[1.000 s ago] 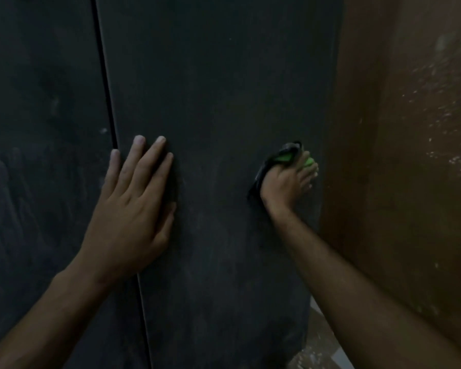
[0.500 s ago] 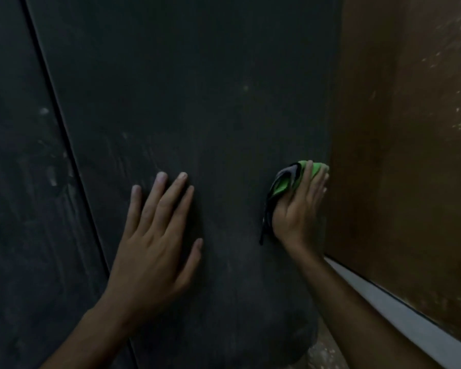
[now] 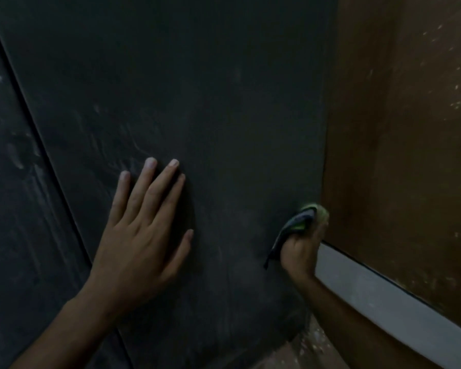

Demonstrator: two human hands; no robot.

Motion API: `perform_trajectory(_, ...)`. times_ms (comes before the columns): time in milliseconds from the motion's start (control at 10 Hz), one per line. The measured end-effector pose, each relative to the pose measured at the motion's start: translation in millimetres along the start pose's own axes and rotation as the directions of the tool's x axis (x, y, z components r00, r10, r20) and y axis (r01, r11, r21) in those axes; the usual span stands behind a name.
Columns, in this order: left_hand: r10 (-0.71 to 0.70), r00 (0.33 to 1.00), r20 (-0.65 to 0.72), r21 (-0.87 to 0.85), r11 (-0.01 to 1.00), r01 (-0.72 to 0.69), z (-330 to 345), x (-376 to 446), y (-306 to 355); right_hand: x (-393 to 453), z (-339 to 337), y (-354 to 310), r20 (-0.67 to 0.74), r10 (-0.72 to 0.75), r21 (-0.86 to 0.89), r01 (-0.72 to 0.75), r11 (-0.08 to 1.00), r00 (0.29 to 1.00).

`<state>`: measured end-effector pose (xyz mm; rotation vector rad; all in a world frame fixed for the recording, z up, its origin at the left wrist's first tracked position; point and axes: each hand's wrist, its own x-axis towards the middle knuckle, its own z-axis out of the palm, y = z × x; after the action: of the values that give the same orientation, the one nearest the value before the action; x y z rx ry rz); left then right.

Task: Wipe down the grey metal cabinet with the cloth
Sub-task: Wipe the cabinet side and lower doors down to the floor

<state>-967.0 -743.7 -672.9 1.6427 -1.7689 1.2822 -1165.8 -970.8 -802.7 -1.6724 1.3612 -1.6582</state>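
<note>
Left hand (image 3: 141, 235) lies flat, fingers straight and spread, on the cabinet (image 3: 197, 102) door, likely to brace the panel against the wiping push. Right hand (image 3: 301, 249) is clamped on the green-and-dark cloth (image 3: 298, 221), bunched for grip; cloth pokes out above the fist, pressed at the door's right edge, beside the brown wall (image 3: 399, 129)

Two bare forearms in view, no sleeves, watch or rings. Left hand (image 3: 141, 235), entering from 7 o'clock: short, pale fingernails. Right hand (image 3: 300, 251), entering from 5 o'clock: details blurred.
</note>
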Motion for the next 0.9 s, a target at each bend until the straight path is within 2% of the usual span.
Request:
perform_trajectory(100, 0.003, 1.000, 0.006, -0.009, 1.000, -0.003, 0.0, -1.5, -0.4, 12.3, 8.6, -18.0, -0.022, 0.285, 0.052, -0.283, 0.958, 0.958)
perform_trajectory(200, 0.004, 1.000, 0.012, -0.012, 1.000, -0.004, 1.2, -0.9, -0.7, 35.2, 17.8, -59.3, -0.142, 0.025, 0.093, -0.011, 0.996, 0.990)
perform_trajectory(300, 0.006, 1.000, 0.005, -0.023, 1.000, -0.006, -1.4, 0.3, -1.2, 16.6, 13.2, -33.5, -0.112, -0.178, 0.027, 0.182, 0.983, 0.978)
perform_trajectory(400, 0.017, 1.000, 0.022, -0.030, 0.999, -0.016, -5.6, -0.5, -3.8, -6.9, 3.2, 8.9, 0.007, 0.101, 0.073, -0.101, 0.992, 0.995)
perform_trajectory(500, 0.011, 1.000, 0.023, -0.037, 0.999, -0.010, -4.2, -4.6, -2.3, 15.8, 14.3, -22.5, -0.062, 0.278, 0.144, -0.267, 0.953, 0.959)
perform_trajectory(600, 0.019, 0.999, 0.032, -0.061, 0.998, -0.017, 4.5, -12.1, 9.8, 23.8, 22.8, -47.0, -0.155, 0.023, 0.084, -0.010, 0.996, 0.988)
perform_trajectory(700, 0.069, 0.995, 0.078, -0.065, 0.996, -0.064, 13.1, -21.7, 19.0, -15.6, 17.4, -5.7, -0.102, 0.040, 0.059, -0.034, 0.998, 0.994)
perform_trajectory(800, 0.114, 0.988, 0.102, -0.024, 0.993, -0.112, 18.1, -28.3, 14.4, -27.4, 15.0, -5.5, 0.146, 0.479, 0.243, -0.500, 0.831, 0.866)
perform_trajectory(900, 0.127, 0.988, 0.093, 0.006, 0.992, -0.128, 21.8, -29.7, 10.2, -15.2, 7.4, -32.5, -0.122, 0.668, 0.983, 0.180, -0.018, 0.734)
